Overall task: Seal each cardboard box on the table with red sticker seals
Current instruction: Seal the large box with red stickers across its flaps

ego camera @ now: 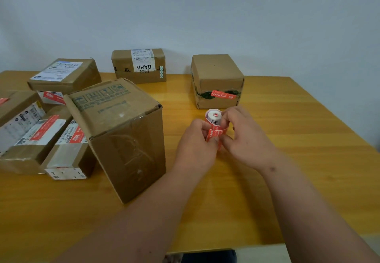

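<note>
Both hands hold a roll of red sticker seals (214,126) above the middle of the wooden table (298,139). My left hand (195,147) grips the roll's lower part, with the thumb on a loose red strip. My right hand (244,137) pinches the roll from the right. Just behind the roll stands a small cardboard box (217,77) with one red seal (223,94) on its front. A large tilted cardboard box (121,131) lies to the left of my hands.
Several more cardboard boxes crowd the left side, some with red stickers (44,128). A labelled box (139,65) stands against the wall at the back, another (65,75) at the back left. The table's front edge (226,246) is near my body.
</note>
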Tool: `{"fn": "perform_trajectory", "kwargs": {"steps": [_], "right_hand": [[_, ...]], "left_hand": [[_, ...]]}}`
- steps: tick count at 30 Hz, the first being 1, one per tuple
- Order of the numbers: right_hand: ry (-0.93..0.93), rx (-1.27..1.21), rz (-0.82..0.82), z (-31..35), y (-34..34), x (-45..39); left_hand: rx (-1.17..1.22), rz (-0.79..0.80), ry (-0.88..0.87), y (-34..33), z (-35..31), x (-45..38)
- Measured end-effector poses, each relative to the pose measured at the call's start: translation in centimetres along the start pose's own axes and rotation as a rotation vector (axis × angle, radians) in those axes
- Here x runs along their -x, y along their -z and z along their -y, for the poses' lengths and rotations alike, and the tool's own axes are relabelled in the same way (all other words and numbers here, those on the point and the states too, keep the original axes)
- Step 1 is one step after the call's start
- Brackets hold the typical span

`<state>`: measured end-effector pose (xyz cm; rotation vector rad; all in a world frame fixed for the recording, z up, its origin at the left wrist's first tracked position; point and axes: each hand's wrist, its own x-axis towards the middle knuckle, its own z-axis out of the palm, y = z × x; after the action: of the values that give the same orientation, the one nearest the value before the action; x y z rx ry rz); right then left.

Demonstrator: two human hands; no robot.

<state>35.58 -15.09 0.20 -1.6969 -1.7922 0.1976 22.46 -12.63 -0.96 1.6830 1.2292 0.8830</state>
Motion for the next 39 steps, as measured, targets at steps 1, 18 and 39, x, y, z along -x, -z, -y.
{"fn": "perform_trajectory", "kwargs": {"steps": [1, 18, 39], "right_hand": [[0.001, 0.0, 0.005, 0.1, 0.0, 0.0], [0.088, 0.253, 0.068, 1.0, 1.0, -0.1], [0.11, 0.296, 0.057, 1.6, 1.2, -0.2]], "left_hand": [[-0.018, -0.004, 0.003, 0.1, 0.0, 0.0], [-0.041, 0.046, -0.086, 1.5, 0.3, 0.6], [0.018, 0.05, -0.047, 1.4, 0.2, 0.2]]}}
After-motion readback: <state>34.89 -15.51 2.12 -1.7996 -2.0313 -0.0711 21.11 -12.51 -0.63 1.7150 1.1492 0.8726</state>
